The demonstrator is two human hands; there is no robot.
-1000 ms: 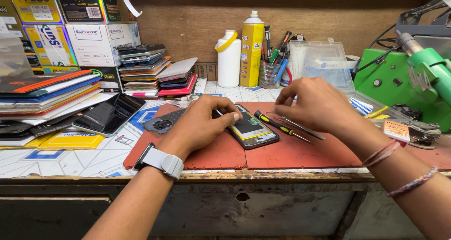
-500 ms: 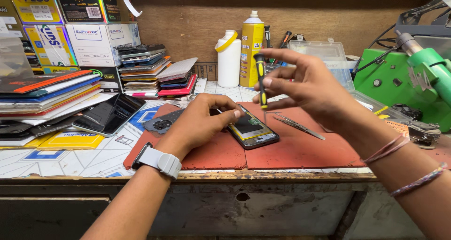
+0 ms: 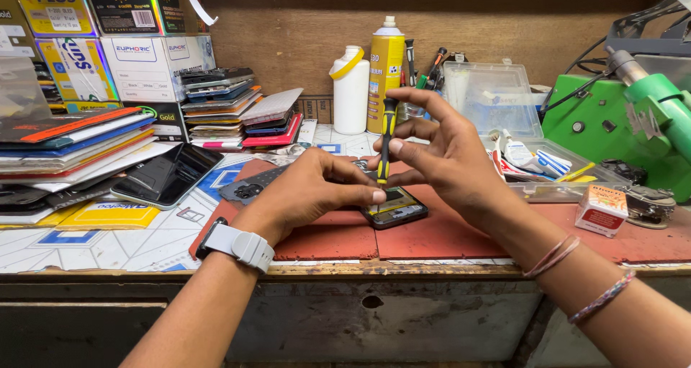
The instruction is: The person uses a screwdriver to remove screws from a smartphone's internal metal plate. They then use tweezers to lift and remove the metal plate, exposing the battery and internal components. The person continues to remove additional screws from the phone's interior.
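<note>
Seen from above, the left hand (image 3: pixel 306 195) presses its fingers together on an opened phone (image 3: pixel 394 208) lying on a red mat (image 3: pixel 446 235) near the bench's front edge. The right hand (image 3: pixel 443 152) pinches a black-and-yellow screwdriver (image 3: pixel 386 141) upright over the phone.

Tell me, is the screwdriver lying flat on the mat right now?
No, the right hand holds the screwdriver upright over the phone.
</note>
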